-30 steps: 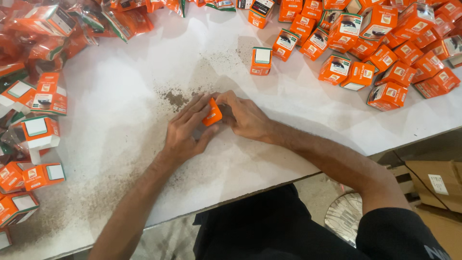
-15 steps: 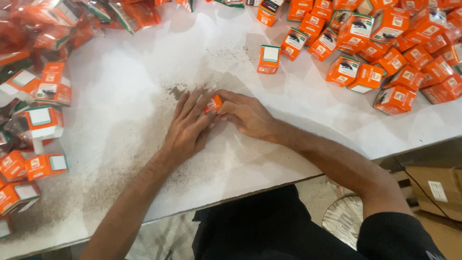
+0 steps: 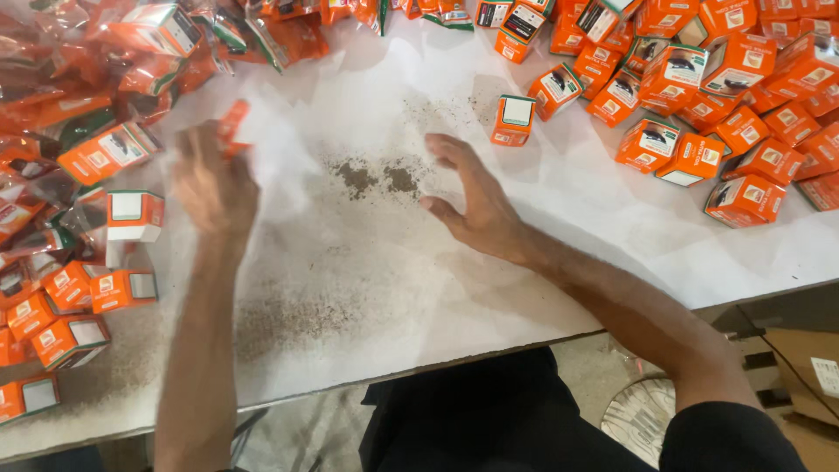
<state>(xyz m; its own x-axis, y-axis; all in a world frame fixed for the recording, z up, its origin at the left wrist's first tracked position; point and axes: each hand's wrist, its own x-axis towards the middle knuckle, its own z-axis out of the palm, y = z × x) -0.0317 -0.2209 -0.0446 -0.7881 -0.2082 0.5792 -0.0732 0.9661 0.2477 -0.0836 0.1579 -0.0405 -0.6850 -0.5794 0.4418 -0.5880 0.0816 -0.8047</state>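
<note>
My left hand [image 3: 212, 183] is blurred with motion at the left of the white table [image 3: 350, 262], its fingers closed on a small orange packet [image 3: 232, 122] near the pile of orange pouches [image 3: 87, 79]. Over the middle of the table my right hand [image 3: 476, 205] holds nothing, its fingers spread and slightly curled. A single orange box [image 3: 513, 120] stands just beyond its fingertips. Dark spilled powder [image 3: 376, 177] lies between the two hands.
Many small orange boxes [image 3: 699, 96] are heaped at the back right. Several more orange and white boxes [image 3: 79, 306] sit along the left edge. A cardboard carton [image 3: 800, 367] and a round woven item [image 3: 642, 419] lie below the table at right.
The hands were together on the small orange packet at the table's middle. My left hand has now swung left with it, and my right hand has let go and opened.
</note>
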